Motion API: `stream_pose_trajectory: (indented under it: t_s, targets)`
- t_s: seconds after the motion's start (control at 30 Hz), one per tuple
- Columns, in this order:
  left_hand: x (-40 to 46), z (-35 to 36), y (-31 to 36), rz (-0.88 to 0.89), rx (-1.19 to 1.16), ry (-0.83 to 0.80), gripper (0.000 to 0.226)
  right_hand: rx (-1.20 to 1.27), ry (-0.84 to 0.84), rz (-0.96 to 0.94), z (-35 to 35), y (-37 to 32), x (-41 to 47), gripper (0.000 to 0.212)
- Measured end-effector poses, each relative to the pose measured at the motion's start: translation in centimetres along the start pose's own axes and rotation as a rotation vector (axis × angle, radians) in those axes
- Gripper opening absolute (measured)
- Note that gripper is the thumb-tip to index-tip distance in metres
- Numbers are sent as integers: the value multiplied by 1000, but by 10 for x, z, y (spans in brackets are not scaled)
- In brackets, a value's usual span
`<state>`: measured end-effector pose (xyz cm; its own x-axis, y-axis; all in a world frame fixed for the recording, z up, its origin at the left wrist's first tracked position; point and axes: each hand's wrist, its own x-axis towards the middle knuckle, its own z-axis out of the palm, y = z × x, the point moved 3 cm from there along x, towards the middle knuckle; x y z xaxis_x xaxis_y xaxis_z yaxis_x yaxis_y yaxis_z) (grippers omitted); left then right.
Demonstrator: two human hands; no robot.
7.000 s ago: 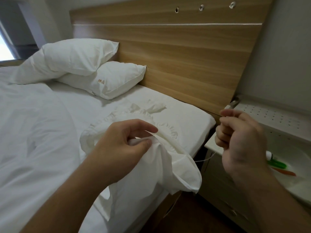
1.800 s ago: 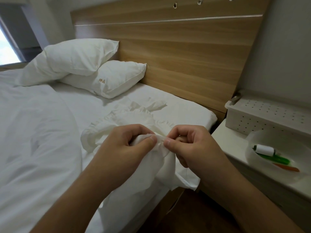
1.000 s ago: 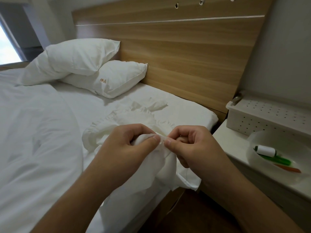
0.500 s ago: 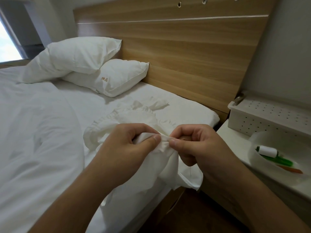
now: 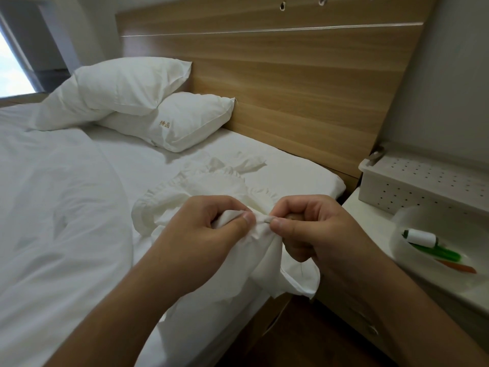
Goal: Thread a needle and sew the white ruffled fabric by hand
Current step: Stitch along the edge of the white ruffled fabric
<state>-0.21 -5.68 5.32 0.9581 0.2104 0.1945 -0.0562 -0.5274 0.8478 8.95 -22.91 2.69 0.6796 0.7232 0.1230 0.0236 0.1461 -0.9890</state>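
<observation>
A: Head view. White ruffled fabric (image 5: 211, 186) bunched at the bed's (image 5: 66, 207) right edge, one flap hanging over the side toward the floor.

B: Hands?

A: Left hand (image 5: 201, 234) pinches a fold of the fabric between thumb and curled fingers. Right hand (image 5: 309, 229) just beside it, thumb tips nearly touching, fingers curled, thumb and forefinger pinching a thin grey needle (image 5: 267, 220) at the fabric's edge (only a short sliver of it shows).

B: Thread?

A: A faint dark strand (image 5: 302, 268) lies on the hanging flap below the right hand. Cannot tell where it runs.

B: Room around them?

A: Open sheet behind the fabric, up to the two pillows (image 5: 158, 109) and the wooden headboard (image 5: 291, 75). Left is a mounded duvet. Right is tighter: the nightstand (image 5: 370, 223) stands just beside the bed edge, near the right wrist, with a narrow gap of floor between.

B: On the nightstand?

A: A perforated white box (image 5: 423, 186) at the back. In front, a white bowl (image 5: 412, 215) holding a white spool (image 5: 420, 237), a green item and an orange one.
</observation>
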Motion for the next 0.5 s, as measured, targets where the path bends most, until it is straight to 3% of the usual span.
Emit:
stream_pose_trajectory:
  t_s: [0.5]
  targets:
    - [3,5,-4,13,-56,-82,22,56,-70,-7,2,7,1,21]
